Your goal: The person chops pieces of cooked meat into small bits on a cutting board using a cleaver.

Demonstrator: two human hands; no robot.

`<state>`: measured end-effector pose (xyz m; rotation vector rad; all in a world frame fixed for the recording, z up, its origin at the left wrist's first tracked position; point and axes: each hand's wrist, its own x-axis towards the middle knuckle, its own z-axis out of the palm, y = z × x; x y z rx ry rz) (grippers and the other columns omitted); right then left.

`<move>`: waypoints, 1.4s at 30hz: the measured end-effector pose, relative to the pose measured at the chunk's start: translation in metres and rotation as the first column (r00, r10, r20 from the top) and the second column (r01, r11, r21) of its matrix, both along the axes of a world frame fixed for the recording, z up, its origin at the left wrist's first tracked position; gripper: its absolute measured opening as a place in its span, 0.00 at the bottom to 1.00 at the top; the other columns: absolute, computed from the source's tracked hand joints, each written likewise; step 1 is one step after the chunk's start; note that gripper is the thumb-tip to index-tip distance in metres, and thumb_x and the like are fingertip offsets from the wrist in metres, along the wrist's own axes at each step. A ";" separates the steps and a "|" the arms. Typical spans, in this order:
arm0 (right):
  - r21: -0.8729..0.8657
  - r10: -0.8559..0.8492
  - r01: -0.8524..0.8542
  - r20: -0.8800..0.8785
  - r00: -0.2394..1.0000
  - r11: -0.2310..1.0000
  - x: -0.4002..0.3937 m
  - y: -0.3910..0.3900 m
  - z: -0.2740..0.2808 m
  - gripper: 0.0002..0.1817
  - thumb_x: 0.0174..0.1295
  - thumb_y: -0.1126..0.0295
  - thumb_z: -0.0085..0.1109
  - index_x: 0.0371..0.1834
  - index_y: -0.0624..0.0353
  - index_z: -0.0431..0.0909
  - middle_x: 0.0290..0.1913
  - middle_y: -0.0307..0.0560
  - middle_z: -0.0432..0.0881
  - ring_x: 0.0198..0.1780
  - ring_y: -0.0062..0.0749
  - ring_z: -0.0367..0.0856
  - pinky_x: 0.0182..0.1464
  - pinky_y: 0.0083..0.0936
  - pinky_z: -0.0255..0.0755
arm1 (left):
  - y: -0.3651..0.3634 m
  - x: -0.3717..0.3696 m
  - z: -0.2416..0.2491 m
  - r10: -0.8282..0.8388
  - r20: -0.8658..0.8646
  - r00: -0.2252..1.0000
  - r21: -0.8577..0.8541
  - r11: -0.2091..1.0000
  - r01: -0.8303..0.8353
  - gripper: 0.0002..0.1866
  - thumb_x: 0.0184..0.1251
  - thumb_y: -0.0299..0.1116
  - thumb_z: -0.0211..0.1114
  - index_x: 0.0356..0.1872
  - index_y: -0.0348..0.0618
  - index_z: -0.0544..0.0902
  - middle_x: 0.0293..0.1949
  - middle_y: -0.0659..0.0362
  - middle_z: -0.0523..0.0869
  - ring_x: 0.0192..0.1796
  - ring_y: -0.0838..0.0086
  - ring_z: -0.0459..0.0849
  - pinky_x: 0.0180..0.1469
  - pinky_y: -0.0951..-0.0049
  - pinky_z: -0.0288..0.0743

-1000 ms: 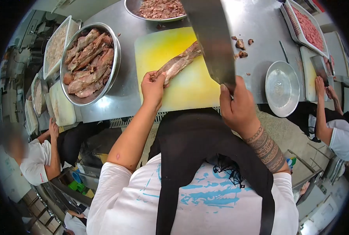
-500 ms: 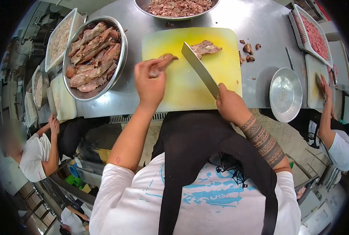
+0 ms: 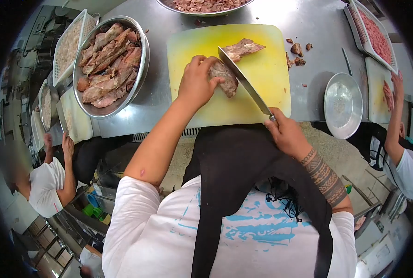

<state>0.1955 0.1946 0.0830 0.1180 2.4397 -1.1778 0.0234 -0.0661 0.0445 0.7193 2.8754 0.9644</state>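
Note:
My left hand (image 3: 198, 83) is closed on a piece of cooked meat (image 3: 224, 79) over the yellow cutting board (image 3: 257, 99). Its thumb and fingers press the meat from the left side. My right hand (image 3: 288, 132) grips the handle of a cleaver (image 3: 245, 84), whose long blade slants up and left across the board. The blade lies just right of the held meat. Another flat slice of meat (image 3: 241, 48) rests at the upper part of the board, near the blade's far end.
Left of the board stands a steel bowl (image 3: 144, 69) of long meat pieces; another bowl (image 3: 206, 13) of chopped meat is at the back. Dark scraps (image 3: 297, 50) lie right of the board, near a metal dish (image 3: 343, 105). Co-workers stand at both sides, one (image 3: 49, 185) at left.
My left hand has moved right with the meat, bringing it beside the cleaver and turning it. The cleaver and right hand have shifted slightly right and down.

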 end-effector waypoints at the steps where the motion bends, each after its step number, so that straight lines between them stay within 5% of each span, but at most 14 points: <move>1: 0.005 -0.005 0.005 -0.032 0.999 1.000 -0.001 0.002 0.003 0.21 0.79 0.60 0.55 0.66 0.62 0.72 0.36 0.66 0.86 0.42 0.66 0.85 0.44 0.52 0.77 | 0.002 -0.005 -0.002 -0.003 0.001 1.000 -0.002 1.000 0.003 0.29 0.57 0.36 0.82 0.60 0.40 0.83 0.56 0.47 0.83 0.59 0.49 0.82 0.63 0.54 0.77; 11: -0.039 0.032 -0.030 0.052 0.998 0.999 -0.023 -0.009 0.046 0.16 0.81 0.61 0.51 0.58 0.64 0.72 0.34 0.68 0.84 0.40 0.68 0.84 0.44 0.55 0.76 | 0.014 -0.018 0.007 0.013 0.173 0.985 -0.194 0.981 0.021 0.31 0.57 0.34 0.81 0.62 0.39 0.81 0.54 0.46 0.84 0.58 0.46 0.84 0.60 0.51 0.80; 20: 0.065 0.054 -0.049 -0.074 0.996 0.997 -0.086 -0.055 -0.020 0.17 0.80 0.57 0.49 0.50 0.63 0.70 0.33 0.69 0.84 0.40 0.71 0.83 0.45 0.59 0.76 | 0.012 -0.014 -0.008 0.029 0.145 0.989 -0.130 0.991 -0.010 0.31 0.56 0.34 0.81 0.61 0.39 0.81 0.54 0.46 0.85 0.57 0.46 0.84 0.59 0.52 0.80; 27: 0.067 0.038 -0.034 -0.057 0.998 0.997 -0.036 -0.025 0.035 0.15 0.79 0.59 0.52 0.52 0.62 0.72 0.32 0.68 0.84 0.39 0.69 0.84 0.44 0.58 0.76 | 0.016 -0.008 -0.006 0.131 0.159 0.979 -0.112 0.987 -0.114 0.31 0.55 0.33 0.82 0.61 0.38 0.81 0.55 0.45 0.86 0.58 0.47 0.85 0.60 0.53 0.79; 32: -0.007 0.035 -0.034 0.138 0.990 0.999 -0.028 -0.016 0.066 0.14 0.79 0.62 0.53 0.52 0.64 0.71 0.31 0.68 0.83 0.38 0.71 0.83 0.42 0.57 0.75 | 0.012 -0.017 -0.002 0.064 0.161 0.985 -0.112 0.993 -0.046 0.31 0.54 0.33 0.83 0.59 0.38 0.81 0.53 0.45 0.85 0.57 0.47 0.85 0.59 0.52 0.80; 39: 0.014 0.096 -0.098 0.109 0.989 0.995 -0.083 -0.052 0.024 0.18 0.80 0.61 0.52 0.58 0.68 0.72 0.30 0.69 0.82 0.35 0.71 0.82 0.41 0.54 0.74 | 0.009 -0.028 -0.007 0.048 0.219 0.975 -0.093 0.995 -0.028 0.31 0.52 0.32 0.84 0.57 0.38 0.81 0.52 0.45 0.85 0.56 0.46 0.85 0.58 0.51 0.81; 42: 0.092 0.064 -0.060 -0.041 0.997 0.994 -0.091 -0.070 -0.018 0.19 0.79 0.61 0.50 0.61 0.66 0.71 0.36 0.71 0.85 0.42 0.70 0.85 0.47 0.57 0.78 | 0.007 -0.025 -0.015 0.060 0.222 0.973 -0.041 0.998 -0.052 0.30 0.53 0.33 0.83 0.56 0.38 0.81 0.52 0.45 0.86 0.55 0.45 0.85 0.57 0.51 0.80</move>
